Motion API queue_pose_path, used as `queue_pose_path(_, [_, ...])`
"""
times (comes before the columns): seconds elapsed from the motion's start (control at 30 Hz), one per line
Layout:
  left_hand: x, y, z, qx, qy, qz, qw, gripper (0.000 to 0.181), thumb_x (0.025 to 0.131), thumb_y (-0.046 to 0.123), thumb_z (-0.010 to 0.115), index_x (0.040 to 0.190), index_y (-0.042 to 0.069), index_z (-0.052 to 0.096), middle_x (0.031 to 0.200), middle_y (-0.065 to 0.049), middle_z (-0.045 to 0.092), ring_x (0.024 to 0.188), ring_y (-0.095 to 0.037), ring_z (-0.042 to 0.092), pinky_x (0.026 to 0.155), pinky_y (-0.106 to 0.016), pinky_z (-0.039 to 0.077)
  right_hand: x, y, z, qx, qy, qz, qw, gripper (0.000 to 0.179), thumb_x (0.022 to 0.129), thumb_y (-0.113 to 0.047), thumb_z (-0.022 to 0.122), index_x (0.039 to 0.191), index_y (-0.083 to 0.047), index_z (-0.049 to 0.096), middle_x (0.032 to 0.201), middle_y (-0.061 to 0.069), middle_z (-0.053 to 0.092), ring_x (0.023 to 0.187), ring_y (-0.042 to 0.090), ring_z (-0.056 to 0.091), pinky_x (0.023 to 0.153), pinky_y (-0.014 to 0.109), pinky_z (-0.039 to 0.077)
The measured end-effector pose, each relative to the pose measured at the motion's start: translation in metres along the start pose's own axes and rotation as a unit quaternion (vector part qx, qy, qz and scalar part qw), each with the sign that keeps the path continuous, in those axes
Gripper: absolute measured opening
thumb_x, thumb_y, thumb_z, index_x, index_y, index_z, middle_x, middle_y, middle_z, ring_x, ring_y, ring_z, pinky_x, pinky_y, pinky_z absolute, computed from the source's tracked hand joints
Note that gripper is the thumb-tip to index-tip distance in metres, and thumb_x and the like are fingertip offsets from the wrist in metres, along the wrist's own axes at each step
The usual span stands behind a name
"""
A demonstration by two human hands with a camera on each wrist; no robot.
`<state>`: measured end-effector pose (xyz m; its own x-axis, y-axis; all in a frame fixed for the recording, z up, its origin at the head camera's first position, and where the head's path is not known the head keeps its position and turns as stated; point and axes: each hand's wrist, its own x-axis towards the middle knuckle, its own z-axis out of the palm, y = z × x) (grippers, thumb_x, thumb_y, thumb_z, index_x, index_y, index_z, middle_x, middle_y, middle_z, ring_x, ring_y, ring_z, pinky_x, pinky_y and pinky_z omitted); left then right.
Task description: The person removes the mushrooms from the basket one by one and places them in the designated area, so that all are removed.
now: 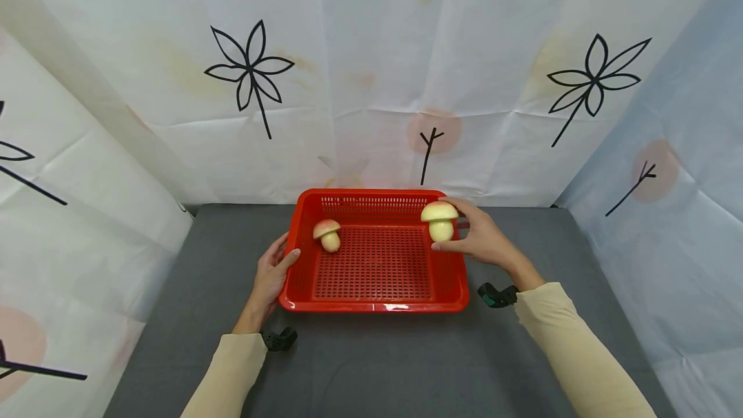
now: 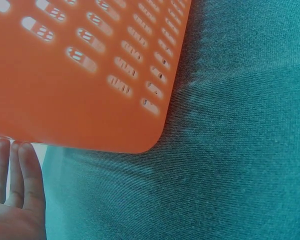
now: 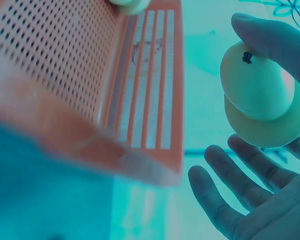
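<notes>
A red plastic basket (image 1: 374, 307) with perforated sides stands on the grey cloth. My left hand (image 1: 271, 273) grips its left rim, the thumb over the edge and the fingers against the outer wall; in the left wrist view the fingers (image 2: 32, 170) press on the basket's wall (image 2: 80, 120). Between the thumb and fingers of my right hand (image 1: 484, 234) is a toy mushroom (image 1: 440, 221), pale yellow with a pinkish cap top, held over the basket's right end. The right wrist view shows its rounded stem (image 3: 255, 85) under the thumb. A smaller mushroom (image 1: 327, 235) lies inside the basket at the left.
Dark grey cloth (image 1: 371, 366) covers the table. A white curtain (image 1: 360, 82) with black flower drawings hangs right behind the basket, and more curtain closes off the left (image 1: 69, 211) and right (image 1: 685, 211) sides.
</notes>
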<state>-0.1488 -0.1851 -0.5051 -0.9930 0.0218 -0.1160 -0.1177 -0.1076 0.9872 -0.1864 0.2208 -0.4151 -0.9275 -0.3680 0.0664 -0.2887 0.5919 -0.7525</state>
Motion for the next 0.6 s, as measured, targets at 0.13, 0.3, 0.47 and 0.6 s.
queue_pose_path(0.13, [0.000,0.000,0.000,-0.001,0.000,-0.001,1.0000,0.058,0.095,0.016,0.056,0.146,0.011,0.030,0.141,-0.018,0.040,0.122,-0.044,0.043,0.093,-0.056,0.041,-0.013,0.012,-0.015,0.030,0.010,0.023,0.9992,0.085,0.071,-0.032,0.082,0.141,-0.018,0.037,0.127,0.008,0.048,0.105,0.033,0.056,0.072,0.041,0.053])
queue_pose_path(0.3, [0.001,-0.002,-0.001,-0.005,0.002,-0.002,1.0000,0.058,0.095,0.016,0.056,0.146,0.011,0.030,0.141,-0.017,0.040,0.122,-0.043,0.043,0.094,-0.056,0.041,-0.028,0.034,-0.030,0.021,0.032,0.039,0.9985,0.083,0.073,-0.031,0.081,0.142,-0.018,0.036,0.127,0.008,0.047,0.107,0.034,0.055,0.080,0.044,0.052])
queue_pose_path(0.47, [0.007,-0.012,-0.006,-0.012,0.003,-0.005,0.9999,0.058,0.094,0.019,0.058,0.146,0.015,0.032,0.141,-0.015,0.041,0.122,-0.040,0.045,0.093,-0.054,0.042,-0.041,0.056,-0.042,-0.007,0.052,0.049,0.9974,0.085,0.075,-0.030,0.080,0.143,-0.012,0.034,0.130,0.013,0.044,0.109,0.036,0.053,0.088,0.052,0.047])
queue_pose_path(0.6, [0.011,-0.020,-0.009,-0.005,0.011,-0.005,0.9999,0.060,0.092,0.025,0.061,0.145,0.019,0.034,0.140,-0.011,0.043,0.120,-0.035,0.049,0.092,-0.050,0.046,-0.049,0.070,-0.051,-0.013,0.066,0.062,0.9958,0.085,0.076,-0.028,0.079,0.144,-0.006,0.031,0.129,0.018,0.043,0.112,0.040,0.050,0.088,0.054,0.046])
